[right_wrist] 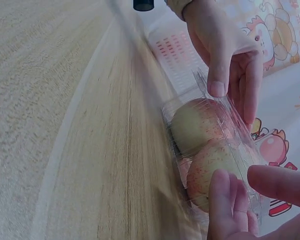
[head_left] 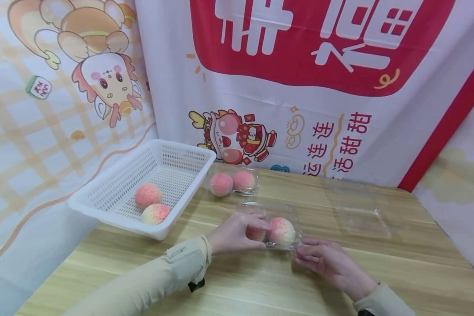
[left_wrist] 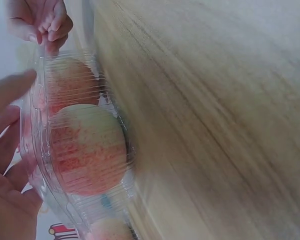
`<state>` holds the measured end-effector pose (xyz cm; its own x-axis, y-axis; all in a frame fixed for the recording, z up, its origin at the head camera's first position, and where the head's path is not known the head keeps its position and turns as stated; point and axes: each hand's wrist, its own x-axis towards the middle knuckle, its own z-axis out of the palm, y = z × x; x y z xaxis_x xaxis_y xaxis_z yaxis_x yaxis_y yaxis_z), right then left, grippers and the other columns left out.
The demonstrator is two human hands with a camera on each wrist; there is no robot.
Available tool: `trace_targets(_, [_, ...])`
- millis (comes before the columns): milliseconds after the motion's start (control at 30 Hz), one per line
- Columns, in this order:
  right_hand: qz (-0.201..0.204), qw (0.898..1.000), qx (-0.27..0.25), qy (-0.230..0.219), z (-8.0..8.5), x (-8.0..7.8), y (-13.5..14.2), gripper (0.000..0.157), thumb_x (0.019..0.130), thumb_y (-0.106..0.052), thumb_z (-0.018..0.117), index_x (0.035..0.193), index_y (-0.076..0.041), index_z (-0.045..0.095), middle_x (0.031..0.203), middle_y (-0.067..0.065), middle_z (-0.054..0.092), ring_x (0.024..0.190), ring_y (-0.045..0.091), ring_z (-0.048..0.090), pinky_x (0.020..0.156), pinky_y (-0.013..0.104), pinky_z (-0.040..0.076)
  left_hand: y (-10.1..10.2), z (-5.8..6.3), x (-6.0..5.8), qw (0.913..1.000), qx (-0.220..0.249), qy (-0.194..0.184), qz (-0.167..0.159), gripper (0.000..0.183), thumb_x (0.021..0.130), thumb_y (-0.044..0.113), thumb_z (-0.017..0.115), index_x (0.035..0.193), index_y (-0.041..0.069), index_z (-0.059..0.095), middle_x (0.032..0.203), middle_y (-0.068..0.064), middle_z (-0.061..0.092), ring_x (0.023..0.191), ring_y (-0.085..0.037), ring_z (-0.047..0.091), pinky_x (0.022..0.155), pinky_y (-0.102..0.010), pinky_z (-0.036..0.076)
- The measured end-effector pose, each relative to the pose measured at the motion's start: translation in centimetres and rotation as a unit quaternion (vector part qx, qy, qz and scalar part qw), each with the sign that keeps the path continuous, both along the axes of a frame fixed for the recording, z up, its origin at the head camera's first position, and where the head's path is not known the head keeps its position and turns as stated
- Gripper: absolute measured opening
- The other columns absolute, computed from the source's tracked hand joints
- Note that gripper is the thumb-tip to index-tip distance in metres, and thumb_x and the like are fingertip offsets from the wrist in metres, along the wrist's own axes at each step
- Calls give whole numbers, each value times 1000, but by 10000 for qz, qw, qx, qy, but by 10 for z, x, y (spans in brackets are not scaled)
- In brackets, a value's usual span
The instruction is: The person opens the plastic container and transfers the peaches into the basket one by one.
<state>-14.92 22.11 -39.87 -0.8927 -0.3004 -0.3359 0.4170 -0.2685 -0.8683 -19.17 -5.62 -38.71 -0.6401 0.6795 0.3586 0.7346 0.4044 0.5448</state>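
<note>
A clear plastic clamshell box (head_left: 278, 210) holds two pink-and-cream peaches (head_left: 282, 231) side by side on the wooden table. Across its lid lies my left hand (head_left: 237, 232), fingers stretched over the top and thumb at the front rim. My right hand (head_left: 331, 263) pinches the front right corner of the box between thumb and fingers. In the right wrist view the left thumb presses the lid's rim near one end, with the right hand (right_wrist: 235, 205) at the other end. The lid lies over both peaches (left_wrist: 90, 150).
A white slotted basket (head_left: 114, 219) at the left holds two more peaches (head_left: 148, 195). Another clear box (head_left: 252, 172) with two peaches stands behind mine. An open clear container (head_left: 361, 215) lies at the back right. A printed cloth (head_left: 169, 87) hangs along the table's back edge.
</note>
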Motion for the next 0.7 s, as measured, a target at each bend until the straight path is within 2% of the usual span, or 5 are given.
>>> trace_targets(133, [-89, 9999, 71, -13, 0, 1, -2, 53, 86, 12, 64, 131, 17, 36, 99, 18, 67, 95, 29, 67, 95, 42, 51, 1, 1, 0, 9997, -30, -173, 191, 40, 79, 20, 84, 117, 16, 73, 128, 1, 63, 130, -18, 49, 114, -55, 24])
trace_targets(233, [-160, 9998, 126, -50, 0, 1, -3, 56, 87, 11, 64, 133, 17, 33, 98, 18, 68, 94, 29, 67, 94, 41, 52, 0, 3, -2, 9996, -104, -189, 199, 41, 78, 22, 85, 117, 17, 73, 128, 1, 63, 129, -15, 49, 114, -53, 22])
trace_targets(433, [-79, 9999, 47, 88, 0, 2, -3, 45, 89, 11, 61, 128, 16, 38, 97, 16, 67, 92, 27, 67, 93, 40, 52, 1, 3, -6, 9997, -159, -77, 177, 41, 76, 23, 86, 115, 19, 74, 125, 4, 65, 127, -11, 50, 113, -45, 29])
trace_targets(533, [-17, 9998, -7, 183, -1, 4, -4, 40, 91, 11, 58, 125, 16, 39, 97, 15, 67, 91, 25, 67, 93, 39, 53, 1, 3, -7, 9995, -261, 120, 162, 40, 76, 23, 86, 114, 19, 74, 123, 4, 66, 125, -11, 52, 112, -41, 32])
trace_targets(700, [-192, 9997, 107, 92, -1, 5, -6, 48, 90, 9, 60, 130, 16, 34, 96, 15, 68, 91, 24, 67, 92, 38, 53, 2, 2, -6, 9966, -479, 665, -14, 42, 79, 22, 83, 119, 14, 71, 126, -1, 64, 124, -18, 54, 109, -41, 37])
